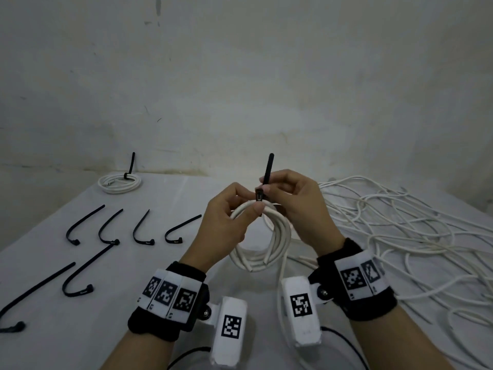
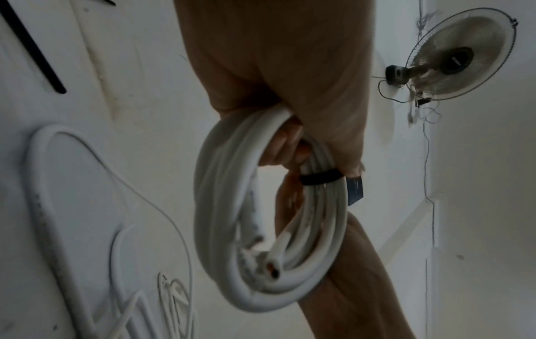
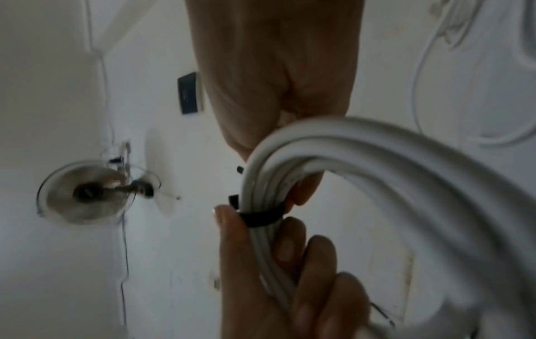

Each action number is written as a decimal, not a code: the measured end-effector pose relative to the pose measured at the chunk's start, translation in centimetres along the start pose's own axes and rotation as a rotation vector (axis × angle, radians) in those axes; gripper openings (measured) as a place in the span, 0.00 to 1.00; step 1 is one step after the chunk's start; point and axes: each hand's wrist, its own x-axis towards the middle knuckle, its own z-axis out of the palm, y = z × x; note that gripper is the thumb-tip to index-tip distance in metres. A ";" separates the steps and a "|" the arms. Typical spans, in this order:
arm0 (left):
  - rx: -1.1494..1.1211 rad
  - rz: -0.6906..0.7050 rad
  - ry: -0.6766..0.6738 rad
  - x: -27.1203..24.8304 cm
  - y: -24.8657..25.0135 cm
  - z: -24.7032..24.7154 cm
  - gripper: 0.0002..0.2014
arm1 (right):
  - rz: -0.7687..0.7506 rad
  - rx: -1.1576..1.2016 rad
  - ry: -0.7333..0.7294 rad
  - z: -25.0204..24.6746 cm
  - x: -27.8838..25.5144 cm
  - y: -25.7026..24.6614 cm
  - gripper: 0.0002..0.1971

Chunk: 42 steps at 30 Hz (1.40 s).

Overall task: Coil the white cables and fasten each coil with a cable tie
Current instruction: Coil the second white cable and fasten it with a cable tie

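I hold a white cable coil (image 1: 269, 249) upright above the table, between both hands. My left hand (image 1: 229, 217) grips the coil's top, thumb pressing the strands beside the tie's head. A black cable tie (image 1: 267, 172) is looped round the top of the coil, and its tail sticks up. My right hand (image 1: 293, 201) pinches that tail just above the head. In the left wrist view the tie's band (image 2: 321, 177) circles the coil (image 2: 261, 229). The right wrist view shows the band (image 3: 261, 218) tight on the strands (image 3: 362, 156).
A finished coil (image 1: 119, 182) with its own tie lies at the table's far left. Several loose black cable ties (image 1: 112, 228) lie in rows on the left. A tangle of loose white cable (image 1: 400, 236) covers the right side. A wall fan (image 2: 461, 57) hangs behind.
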 end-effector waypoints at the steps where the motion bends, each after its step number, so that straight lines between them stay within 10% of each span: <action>1: -0.031 -0.009 0.005 0.1 0.0 -0.1 0.08 | -0.013 -0.035 0.000 -0.1 0.3 -0.3 0.05; 18: -0.074 0.046 -0.027 -0.6 1.8 -0.9 0.09 | -0.549 -0.563 -0.169 -1.1 1.4 -0.6 0.01; 42: -0.045 -0.011 -0.026 -0.5 0.8 -0.6 0.08 | -0.532 -0.526 -0.173 -1.8 1.1 0.1 0.04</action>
